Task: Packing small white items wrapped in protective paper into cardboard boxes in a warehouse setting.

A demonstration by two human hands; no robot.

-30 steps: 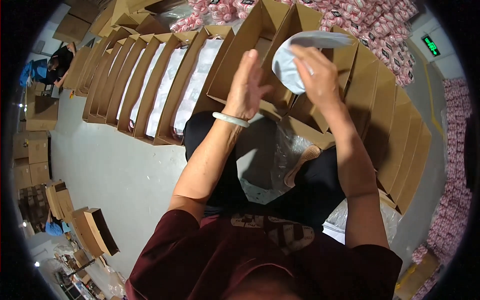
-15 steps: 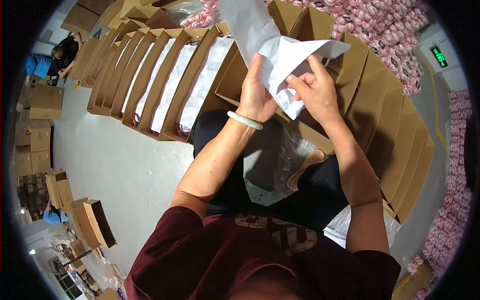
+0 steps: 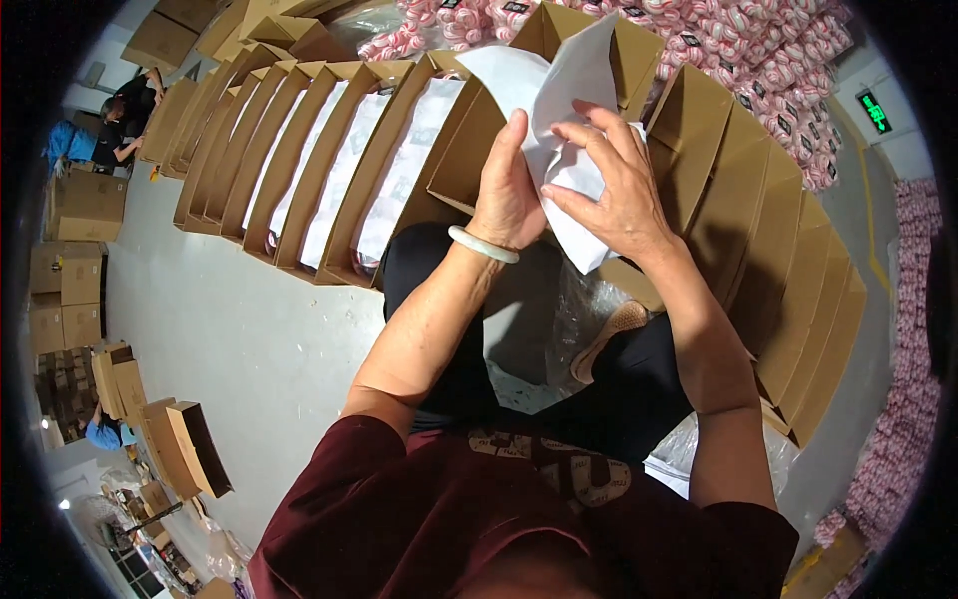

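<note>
Both of my hands hold a crumpled sheet of white paper (image 3: 559, 95) up over an open brown cardboard box (image 3: 479, 140). My left hand (image 3: 509, 185), with a pale bangle (image 3: 482, 245) at the wrist, presses flat against the sheet's left side. My right hand (image 3: 614, 185) pinches the paper from the right with spread fingers. The sheet's top corner rises toward the box flaps behind it.
A row of open cardboard boxes lined with white paper (image 3: 329, 170) runs to the left. Flattened cardboard (image 3: 798, 290) fans out at the right. Heaps of small pink-and-white packets (image 3: 758, 40) lie behind. Clear plastic wrap (image 3: 589, 309) sits on my lap. Other people (image 3: 120, 130) work at the far left.
The paper, held rounded and high a second ago, has been unfolded and pulled down between both hands. My hands have come closer together in front of the box.
</note>
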